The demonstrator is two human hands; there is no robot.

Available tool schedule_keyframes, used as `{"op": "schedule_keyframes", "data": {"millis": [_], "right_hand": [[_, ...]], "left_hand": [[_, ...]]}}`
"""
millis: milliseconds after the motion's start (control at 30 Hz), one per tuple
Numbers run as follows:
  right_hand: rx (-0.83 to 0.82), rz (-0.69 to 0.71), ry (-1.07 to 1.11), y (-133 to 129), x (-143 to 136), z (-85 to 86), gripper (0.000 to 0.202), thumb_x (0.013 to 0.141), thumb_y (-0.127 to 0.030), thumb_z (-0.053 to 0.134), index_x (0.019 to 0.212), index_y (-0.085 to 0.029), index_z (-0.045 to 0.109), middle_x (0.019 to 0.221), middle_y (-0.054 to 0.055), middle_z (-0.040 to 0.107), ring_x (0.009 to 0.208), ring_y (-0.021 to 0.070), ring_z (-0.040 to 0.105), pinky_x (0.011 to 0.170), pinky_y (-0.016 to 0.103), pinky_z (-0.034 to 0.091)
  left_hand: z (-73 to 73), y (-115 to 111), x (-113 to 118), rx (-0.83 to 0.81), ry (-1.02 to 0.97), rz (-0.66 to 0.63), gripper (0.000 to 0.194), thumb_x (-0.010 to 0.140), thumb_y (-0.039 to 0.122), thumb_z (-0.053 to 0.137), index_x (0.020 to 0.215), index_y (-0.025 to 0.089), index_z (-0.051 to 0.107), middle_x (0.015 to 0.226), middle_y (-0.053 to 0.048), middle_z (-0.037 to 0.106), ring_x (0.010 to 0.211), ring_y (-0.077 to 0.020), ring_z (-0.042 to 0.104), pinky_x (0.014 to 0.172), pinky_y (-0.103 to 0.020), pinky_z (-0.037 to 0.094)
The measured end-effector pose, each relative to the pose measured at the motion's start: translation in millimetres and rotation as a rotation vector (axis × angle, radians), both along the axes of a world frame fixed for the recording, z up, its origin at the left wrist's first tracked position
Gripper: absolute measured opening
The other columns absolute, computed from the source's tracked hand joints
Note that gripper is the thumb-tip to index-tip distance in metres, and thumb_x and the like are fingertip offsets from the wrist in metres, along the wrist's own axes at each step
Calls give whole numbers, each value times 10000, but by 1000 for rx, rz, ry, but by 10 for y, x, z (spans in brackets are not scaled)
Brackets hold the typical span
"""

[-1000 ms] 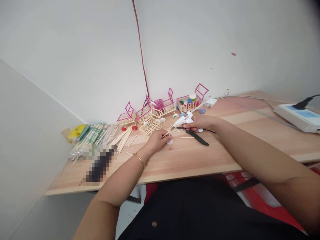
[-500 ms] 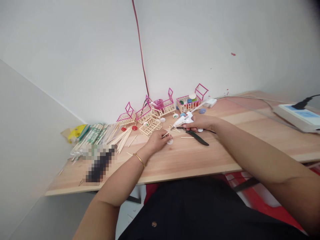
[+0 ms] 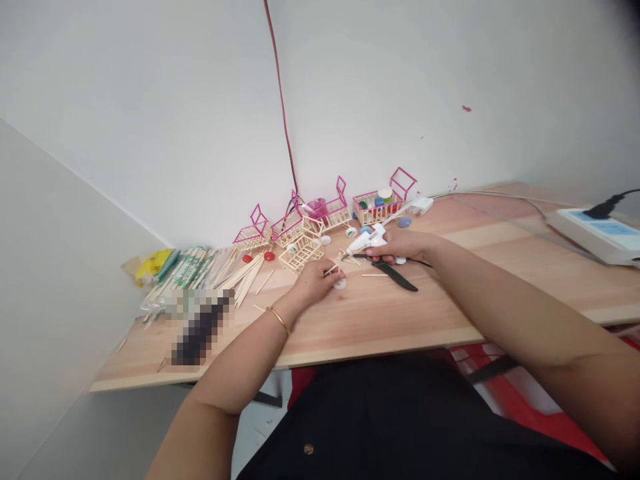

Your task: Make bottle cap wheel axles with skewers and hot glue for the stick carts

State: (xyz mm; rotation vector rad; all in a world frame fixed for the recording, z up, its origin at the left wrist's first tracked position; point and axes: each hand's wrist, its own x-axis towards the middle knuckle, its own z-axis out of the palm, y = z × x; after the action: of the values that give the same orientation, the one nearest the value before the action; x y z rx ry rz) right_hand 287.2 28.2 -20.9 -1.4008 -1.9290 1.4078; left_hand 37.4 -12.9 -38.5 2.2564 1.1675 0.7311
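Observation:
My right hand (image 3: 400, 245) is wrapped round a white hot glue gun (image 3: 367, 239), its nozzle pointing left and down. Close to that nozzle, my left hand (image 3: 319, 279) pinches a short wooden stick (image 3: 331, 269). A round whitish cap (image 3: 341, 283) lies at the left fingertips; whether the fingers touch it I cannot tell. Just behind my left hand stands a small unpainted cart frame (image 3: 301, 253) of sticks. Short stick pieces (image 3: 351, 259) are scattered under the glue gun. A black-handled cutting tool (image 3: 397, 276) rests on the table just in front of my right hand.
Pink-trimmed stick carts (image 3: 377, 207) line the wall, one filled with coloured caps. Loose sticks (image 3: 249, 283), red caps (image 3: 269, 256) and packaged sticks (image 3: 185, 273) lie left on the wooden table (image 3: 380, 323). A power strip (image 3: 597, 233) sits at the right.

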Motion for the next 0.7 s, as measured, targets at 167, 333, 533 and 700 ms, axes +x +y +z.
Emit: {"op": "schedule_keyframes", "data": {"millis": [167,333,533,700], "right_hand": [[11,2,-10,-6,-3,14,446,623,-612,703,687,-186,586,464,-38,479,414,80,367,381,223,277],[18,-3,-17,-18,-10,37,441,627,-600,707,687,-182,582,453,-38,483,417,77,375,383,215,287],[9,-25,12,-24,-12,34,445,600,-585,732,690,-175,582,450,-47,495,404,65,380,377,202,279],[-4,-24,1,-1,-7,19,438,601,-585,730,689,-185,575,449,-45,488,402,73,382,372,209,278]], "left_hand": [[-14,8,-4,-11,-11,1,216,807,304,575,676,144,638,660,-1,588,637,-107,511,605,-223,370],[-25,25,-21,-39,-24,5,215,799,321,583,701,143,652,699,-9,610,667,-116,529,629,-229,384],[40,24,-55,-94,-96,31,280,716,419,665,721,142,623,672,19,568,641,-105,477,605,-217,359],[130,-4,-53,-61,-182,94,288,782,413,584,717,136,626,613,31,507,600,-91,428,580,-218,329]]}}
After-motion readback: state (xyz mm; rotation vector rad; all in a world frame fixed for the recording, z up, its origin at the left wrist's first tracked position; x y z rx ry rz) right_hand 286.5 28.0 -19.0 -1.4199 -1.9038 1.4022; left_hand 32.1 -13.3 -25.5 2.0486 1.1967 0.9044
